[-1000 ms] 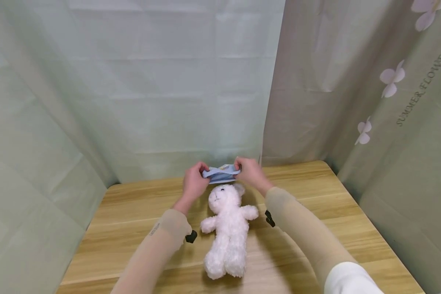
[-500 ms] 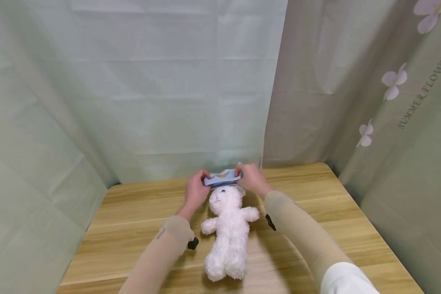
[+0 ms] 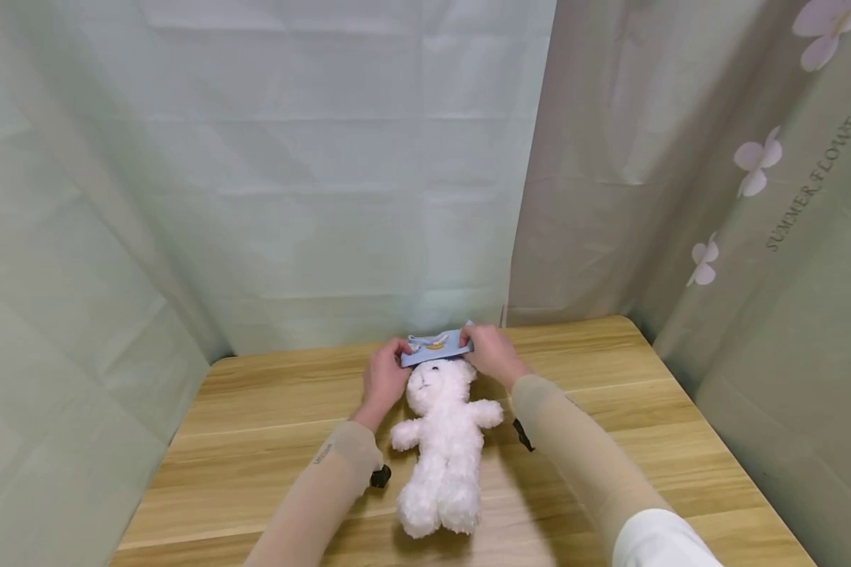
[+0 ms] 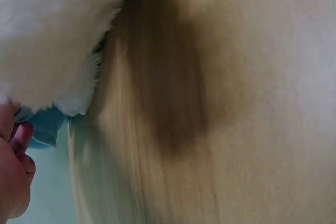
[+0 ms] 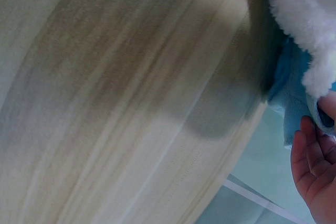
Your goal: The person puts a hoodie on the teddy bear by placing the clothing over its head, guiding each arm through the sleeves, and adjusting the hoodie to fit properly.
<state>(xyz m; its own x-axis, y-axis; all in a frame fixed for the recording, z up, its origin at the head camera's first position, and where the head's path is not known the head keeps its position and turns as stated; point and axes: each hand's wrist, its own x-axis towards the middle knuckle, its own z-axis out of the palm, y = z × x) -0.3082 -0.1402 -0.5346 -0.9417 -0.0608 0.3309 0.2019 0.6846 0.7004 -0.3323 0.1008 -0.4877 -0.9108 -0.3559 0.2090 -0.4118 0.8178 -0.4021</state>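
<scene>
A white fluffy teddy bear point(image 3: 442, 445) lies face up on the table, its head toward the far edge. Just above the head, a small light-blue cloth garment point(image 3: 436, 346) with a yellow and white print meets the top of the bear's head. My left hand point(image 3: 386, 376) pinches the garment's left edge, and my right hand point(image 3: 492, 354) pinches its right edge. From the left wrist, curled fingers of the left hand point(image 4: 14, 169) show beside the blue cloth point(image 4: 47, 125). In the right wrist view, the right hand point(image 5: 315, 166) has its fingers on the garment's rim near an ear.
The bear rests on a wooden table point(image 3: 269, 441) with rounded far corners. Pale curtains point(image 3: 312, 173) rise close behind the far edge and at both sides. A flowered panel point(image 3: 755, 169) hangs at the right.
Both hands have brought the garment down and slightly right onto the top of the bear's head. Its opening showed earlier; now the printed side faces up. The bear has hardly moved.
</scene>
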